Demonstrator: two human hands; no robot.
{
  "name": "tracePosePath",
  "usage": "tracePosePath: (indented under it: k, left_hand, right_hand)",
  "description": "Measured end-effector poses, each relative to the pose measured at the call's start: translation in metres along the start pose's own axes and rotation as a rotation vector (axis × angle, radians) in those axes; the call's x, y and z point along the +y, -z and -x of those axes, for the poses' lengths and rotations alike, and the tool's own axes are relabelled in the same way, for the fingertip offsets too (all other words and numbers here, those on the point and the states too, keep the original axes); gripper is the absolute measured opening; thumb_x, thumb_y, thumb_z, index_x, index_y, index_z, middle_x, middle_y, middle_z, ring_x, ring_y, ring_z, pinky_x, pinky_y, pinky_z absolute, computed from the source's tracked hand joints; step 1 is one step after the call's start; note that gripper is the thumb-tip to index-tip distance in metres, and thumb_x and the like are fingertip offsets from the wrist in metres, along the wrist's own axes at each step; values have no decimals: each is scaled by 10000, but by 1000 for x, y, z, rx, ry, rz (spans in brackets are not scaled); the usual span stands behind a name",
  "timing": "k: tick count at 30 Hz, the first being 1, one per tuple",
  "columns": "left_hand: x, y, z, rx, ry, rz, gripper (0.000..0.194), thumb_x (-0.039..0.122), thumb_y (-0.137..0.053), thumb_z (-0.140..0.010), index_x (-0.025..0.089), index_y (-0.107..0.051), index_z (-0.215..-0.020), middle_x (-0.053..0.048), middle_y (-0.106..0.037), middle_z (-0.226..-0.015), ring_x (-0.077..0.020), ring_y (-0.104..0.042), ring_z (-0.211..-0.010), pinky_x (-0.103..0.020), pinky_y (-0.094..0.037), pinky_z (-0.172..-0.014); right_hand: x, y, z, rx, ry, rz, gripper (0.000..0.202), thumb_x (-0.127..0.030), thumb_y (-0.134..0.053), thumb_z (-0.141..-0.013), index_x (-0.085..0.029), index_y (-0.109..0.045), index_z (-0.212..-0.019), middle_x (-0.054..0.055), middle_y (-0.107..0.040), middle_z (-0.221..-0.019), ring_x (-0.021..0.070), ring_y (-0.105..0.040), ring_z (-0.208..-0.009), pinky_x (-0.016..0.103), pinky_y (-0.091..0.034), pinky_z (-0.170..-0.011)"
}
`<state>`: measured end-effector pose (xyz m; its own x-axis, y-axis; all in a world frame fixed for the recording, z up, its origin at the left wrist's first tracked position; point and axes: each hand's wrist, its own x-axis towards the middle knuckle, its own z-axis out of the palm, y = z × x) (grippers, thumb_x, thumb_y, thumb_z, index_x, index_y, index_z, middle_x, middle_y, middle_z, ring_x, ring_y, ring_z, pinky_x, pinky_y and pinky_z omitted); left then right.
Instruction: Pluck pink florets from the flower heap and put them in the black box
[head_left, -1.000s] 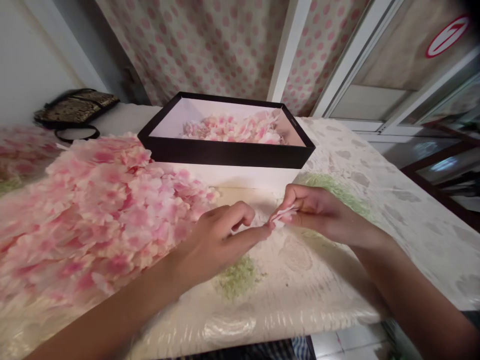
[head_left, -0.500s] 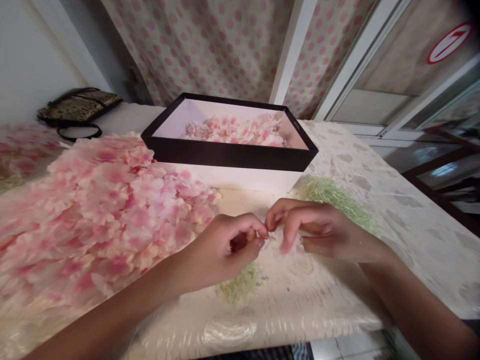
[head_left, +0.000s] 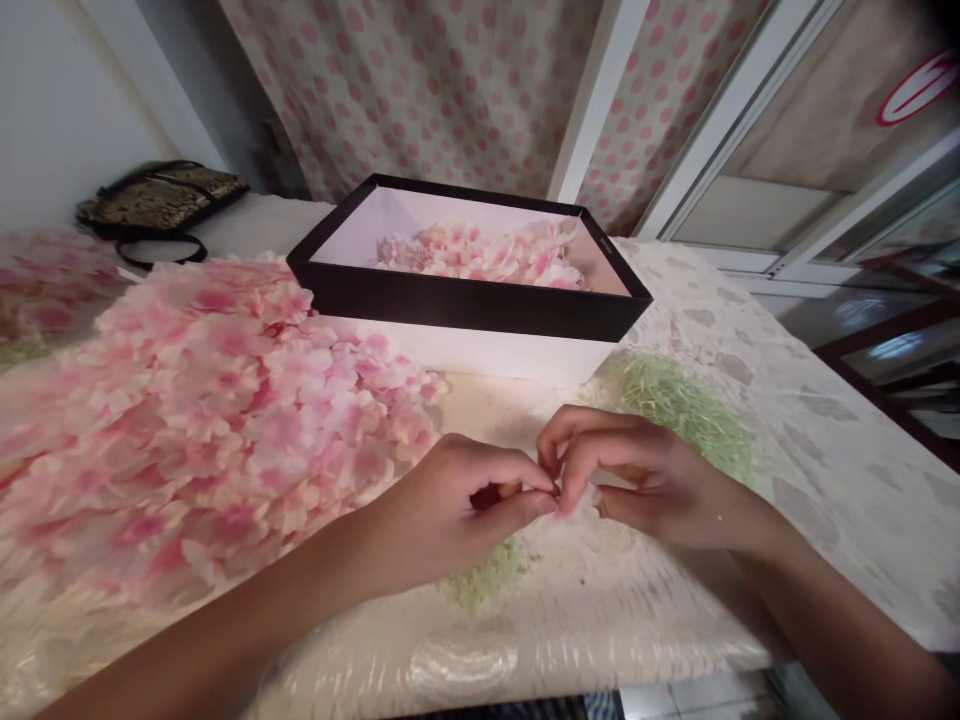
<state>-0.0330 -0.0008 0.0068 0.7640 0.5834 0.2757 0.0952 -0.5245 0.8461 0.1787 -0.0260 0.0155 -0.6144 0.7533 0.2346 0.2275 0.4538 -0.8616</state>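
Observation:
My left hand [head_left: 472,510] is closed in a pinch, thumb against forefinger, on something too small to make out. Its fingertips meet those of my right hand [head_left: 652,475] just above the table's near side. My right hand is closed on a pale pink-white artificial flower petal [head_left: 581,518], mostly covered by the fingers. A large heap of pink artificial flowers [head_left: 240,430] lies left of both hands. Thin green strands [head_left: 484,575] form a small clump under my left hand, and a bigger pile of green strands [head_left: 690,410] lies behind my right wrist.
Beyond my hands stands a white box with a black rim [head_left: 465,305], holding pink artificial flowers [head_left: 487,252]. A patterned bag [head_left: 165,200] with a strap rests at the back left. The table [head_left: 795,440] has a floral cover; its front edge is close to me.
My left hand's fingertips have moved right, against those of my right hand; the small gap between pinch and petal has closed. The view has shifted slightly.

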Motion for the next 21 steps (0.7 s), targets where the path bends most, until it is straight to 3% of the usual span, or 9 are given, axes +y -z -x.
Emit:
tracePosePath:
  k: [11,18,21]
  left_hand:
    - [1,-1,5,-25,-36,-89,106,161,-493,-904,165,-513,-800,52,-513,-614,-57,-452,-512,-183,-348,-500]
    - [-1,-4,3,-40,-40,-128,122,138,-502,-891,169,-509,-773,78,-471,-545,-44,-415,-440,-172,-319,-449]
    - [-5,-5,0,-15,-32,-299,119,161,-447,-927,167,-557,-882,40,-578,-651,-67,-493,-488,-199,-372,-479]
  right_hand:
    - [4,-13,0,109,83,-51,221,19,-545,-796,-194,-600,-783,20,-562,-904,107,-591,-794,236,-457,-683]
    - [5,-13,-5,69,98,-7,100,-120,-572,-856,-190,-585,-786,24,-565,-854,110,-575,-740,232,-455,-633]
    - [7,-7,-5,78,48,66,133,-77,-546,-841,-197,-571,-787,22,-565,-887,120,-585,-785,251,-458,-681]
